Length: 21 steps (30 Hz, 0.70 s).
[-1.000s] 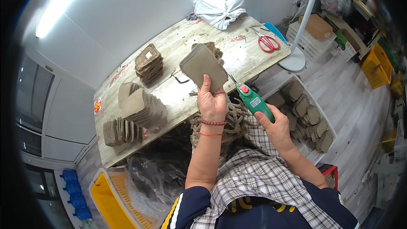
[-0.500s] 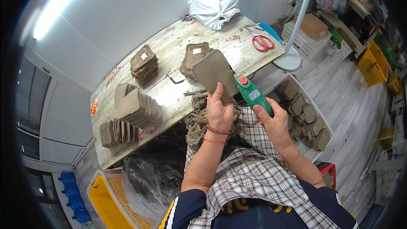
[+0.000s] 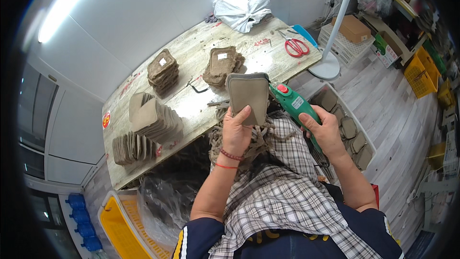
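1. I have the left hand [image 3: 238, 132] grasping a brown rounded-rectangular pad [image 3: 248, 97], its thumb pressed on the smooth face and the other fingers mostly hidden behind.
2. I have the right hand [image 3: 325, 127] clenched around a green handheld power tool [image 3: 293, 100] with a red button, its thumb lying along the body.
3. The pad stands tilted up in front of the bench's near edge, and the tool's tip sits at its upper right edge; I cannot tell whether they touch.
4. On the left wrist I see a dark red beaded bracelet [image 3: 232, 156] and, just below it, a thin red band [image 3: 226, 166].
5. Under the pad I find a tangle of brown fibrous strips [image 3: 218, 140], beside the checked apron [image 3: 268, 189].
6. Beyond the hands, the bench [image 3: 194, 57] carries a rough brown stack with a white label [image 3: 220, 67] and a similar labelled stack [image 3: 163, 73] to its left.
7. Nearer me on the bench's left, I see a leaning stack of smooth pads [image 3: 155, 117] and a row of pads on edge [image 3: 133, 149].
8. Towards the bench's far right lie red-handled scissors [image 3: 296, 42] and a knotted white plastic bag [image 3: 242, 12].
9. Right of the tool, a white crate [image 3: 353, 116] on the floor holds more pads; a white pedestal fan [image 3: 335, 26] stands past it.
10. At lower left I see a yellow basket [image 3: 117, 220] beside a clear plastic bag [image 3: 167, 201].
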Motion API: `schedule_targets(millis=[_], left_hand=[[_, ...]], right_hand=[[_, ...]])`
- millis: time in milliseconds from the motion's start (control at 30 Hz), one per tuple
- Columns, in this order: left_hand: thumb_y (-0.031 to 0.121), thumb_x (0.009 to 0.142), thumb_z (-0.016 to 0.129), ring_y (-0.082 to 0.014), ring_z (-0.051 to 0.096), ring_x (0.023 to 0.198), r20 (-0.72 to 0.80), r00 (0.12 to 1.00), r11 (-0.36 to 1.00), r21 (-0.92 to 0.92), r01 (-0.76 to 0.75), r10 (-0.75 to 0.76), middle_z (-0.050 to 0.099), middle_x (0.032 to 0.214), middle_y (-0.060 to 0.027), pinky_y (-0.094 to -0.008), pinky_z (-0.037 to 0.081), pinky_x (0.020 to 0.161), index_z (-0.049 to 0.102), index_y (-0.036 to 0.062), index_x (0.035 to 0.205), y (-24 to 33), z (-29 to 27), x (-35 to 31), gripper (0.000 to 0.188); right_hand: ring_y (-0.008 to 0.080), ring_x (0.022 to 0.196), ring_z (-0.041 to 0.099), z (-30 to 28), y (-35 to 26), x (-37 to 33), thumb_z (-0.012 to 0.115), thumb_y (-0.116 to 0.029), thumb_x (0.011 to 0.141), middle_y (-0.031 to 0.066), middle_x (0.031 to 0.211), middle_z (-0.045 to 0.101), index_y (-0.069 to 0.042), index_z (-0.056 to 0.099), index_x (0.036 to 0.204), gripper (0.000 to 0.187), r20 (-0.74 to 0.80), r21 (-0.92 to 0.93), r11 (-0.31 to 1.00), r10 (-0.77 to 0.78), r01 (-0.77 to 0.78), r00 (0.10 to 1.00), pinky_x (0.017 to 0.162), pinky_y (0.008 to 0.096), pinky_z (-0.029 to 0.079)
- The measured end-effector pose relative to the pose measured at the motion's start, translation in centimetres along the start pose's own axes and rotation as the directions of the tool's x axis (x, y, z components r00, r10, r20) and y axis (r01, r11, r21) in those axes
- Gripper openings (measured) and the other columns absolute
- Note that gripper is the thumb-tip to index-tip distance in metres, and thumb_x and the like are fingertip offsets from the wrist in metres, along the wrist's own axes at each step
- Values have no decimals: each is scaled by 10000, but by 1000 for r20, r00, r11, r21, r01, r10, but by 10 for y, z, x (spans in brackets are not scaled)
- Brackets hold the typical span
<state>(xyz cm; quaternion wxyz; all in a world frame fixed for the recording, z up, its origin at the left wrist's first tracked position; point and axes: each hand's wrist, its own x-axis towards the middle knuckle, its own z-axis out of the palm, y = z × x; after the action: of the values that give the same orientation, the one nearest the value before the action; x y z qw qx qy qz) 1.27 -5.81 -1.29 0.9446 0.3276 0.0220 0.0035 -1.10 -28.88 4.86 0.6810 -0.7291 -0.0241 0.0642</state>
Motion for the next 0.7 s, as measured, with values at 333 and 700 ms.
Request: schedule_targets(millis=[333, 700], left_hand=[[-79, 847, 610, -161, 669, 899, 20, 983, 904, 397, 159, -182, 677, 1055, -90, -299, 559, 780, 572, -11, 1202, 51, -20, 1, 363], [-80, 828, 622, -149, 664, 898, -65, 936, 817, 470, 335, -346, 673, 1061, -86, -281, 545, 791, 563, -23, 1232, 42, -21, -13, 413]], right_hand=[[100, 683, 609, -19, 15, -7, 728, -375, 845, 36, 790, 673, -34, 650, 1117, 443, 88, -305, 945, -92, 115, 992, 650, 263, 491], [111, 710, 635, -3, 26, 2, 723, -418, 835, 60, 804, 683, -33, 658, 1103, 474, 91, -288, 956, -37, 62, 995, 679, 274, 502]])
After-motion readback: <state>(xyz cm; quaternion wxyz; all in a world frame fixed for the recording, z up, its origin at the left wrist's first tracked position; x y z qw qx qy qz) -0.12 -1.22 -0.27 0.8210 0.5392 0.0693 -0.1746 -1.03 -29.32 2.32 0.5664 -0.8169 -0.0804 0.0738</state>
